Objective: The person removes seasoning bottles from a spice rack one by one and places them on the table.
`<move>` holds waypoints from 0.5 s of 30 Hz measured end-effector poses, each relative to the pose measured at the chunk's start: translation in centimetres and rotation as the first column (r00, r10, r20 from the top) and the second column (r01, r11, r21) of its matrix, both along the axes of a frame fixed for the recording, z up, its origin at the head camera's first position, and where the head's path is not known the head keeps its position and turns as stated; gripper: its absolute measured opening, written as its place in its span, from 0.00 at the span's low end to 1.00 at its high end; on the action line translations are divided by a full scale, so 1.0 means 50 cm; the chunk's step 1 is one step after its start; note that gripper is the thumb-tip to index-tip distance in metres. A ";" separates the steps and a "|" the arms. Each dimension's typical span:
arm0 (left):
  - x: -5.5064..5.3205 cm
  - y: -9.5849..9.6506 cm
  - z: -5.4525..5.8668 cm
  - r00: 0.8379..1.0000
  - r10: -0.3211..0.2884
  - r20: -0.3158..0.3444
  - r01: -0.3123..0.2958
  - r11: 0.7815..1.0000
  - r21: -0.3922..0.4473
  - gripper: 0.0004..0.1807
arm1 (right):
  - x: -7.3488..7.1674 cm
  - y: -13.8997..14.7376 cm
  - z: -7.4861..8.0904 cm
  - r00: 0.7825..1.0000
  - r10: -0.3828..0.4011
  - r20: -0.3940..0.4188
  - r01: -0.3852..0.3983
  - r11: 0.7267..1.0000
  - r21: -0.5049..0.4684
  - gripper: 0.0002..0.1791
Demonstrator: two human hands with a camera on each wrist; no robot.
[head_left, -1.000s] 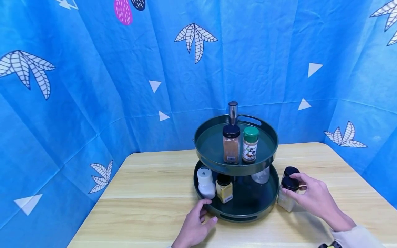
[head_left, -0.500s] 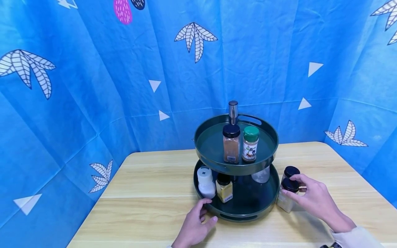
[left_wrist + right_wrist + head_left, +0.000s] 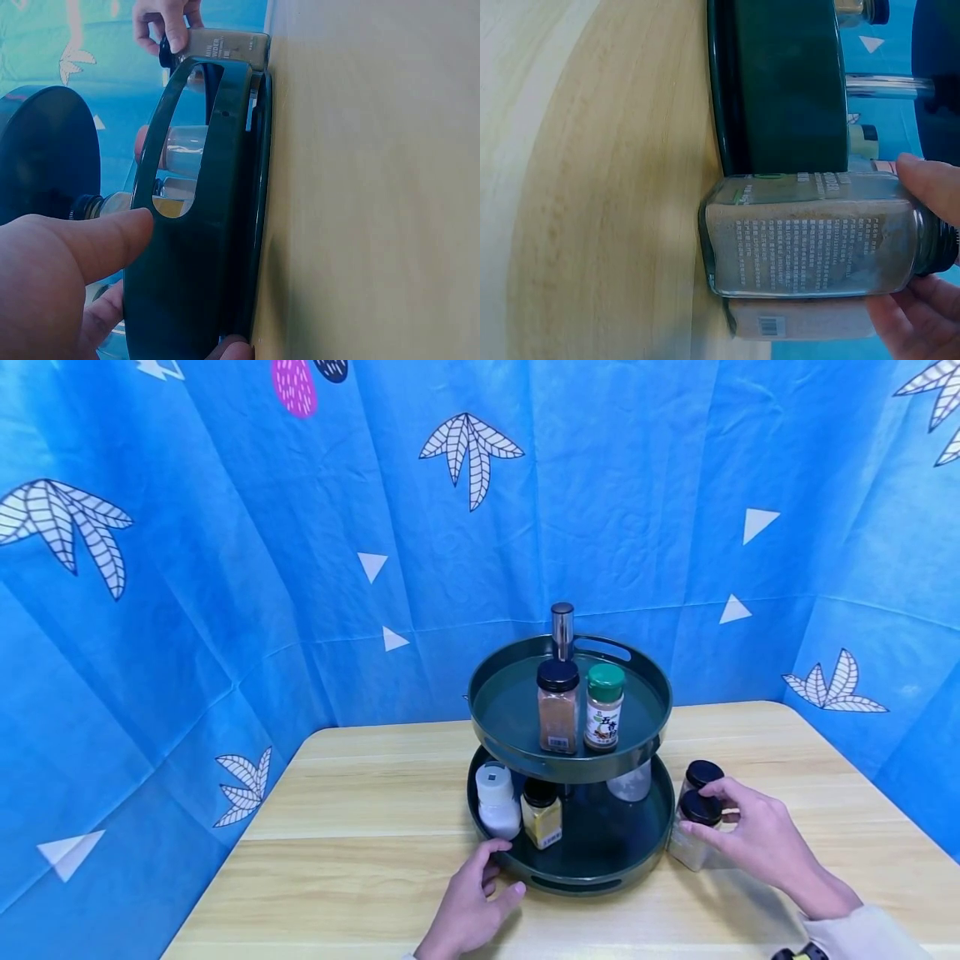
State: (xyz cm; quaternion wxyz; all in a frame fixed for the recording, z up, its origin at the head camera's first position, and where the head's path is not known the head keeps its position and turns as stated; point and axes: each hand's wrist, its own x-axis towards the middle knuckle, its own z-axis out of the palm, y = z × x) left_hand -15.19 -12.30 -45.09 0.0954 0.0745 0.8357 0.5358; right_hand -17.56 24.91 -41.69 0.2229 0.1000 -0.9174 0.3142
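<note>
Black-capped jar (image 3: 810, 240), right of rack (image 3: 572, 770), pinched by right hand (image 3: 767, 843); left hand (image 3: 468, 906), fingers loosely bent, touches rack.

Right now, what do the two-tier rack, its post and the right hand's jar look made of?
Two-tier rack: glossy dark green, coated metal or plastic; crisp rim highlights.
Post: likely chromed metal, mirror-like streaks.
Jar: smooth, clear glass or plastic, contents showing through.
</note>
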 end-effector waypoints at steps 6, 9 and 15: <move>0.000 0.000 0.000 1.000 0.001 0.002 -0.001 1.000 0.003 0.27 | 0.002 0.002 0.004 1.000 0.006 0.011 -0.005 1.000 -0.002 0.24; 0.001 0.000 -0.001 1.000 0.001 0.001 -0.001 1.000 0.004 0.27 | 0.002 0.003 0.004 1.000 0.007 -0.025 -0.006 1.000 0.005 0.21; 0.001 0.000 -0.003 1.000 -0.001 0.003 0.001 1.000 0.000 0.27 | -0.002 0.000 0.009 0.994 0.004 -0.110 0.000 0.999 0.032 0.16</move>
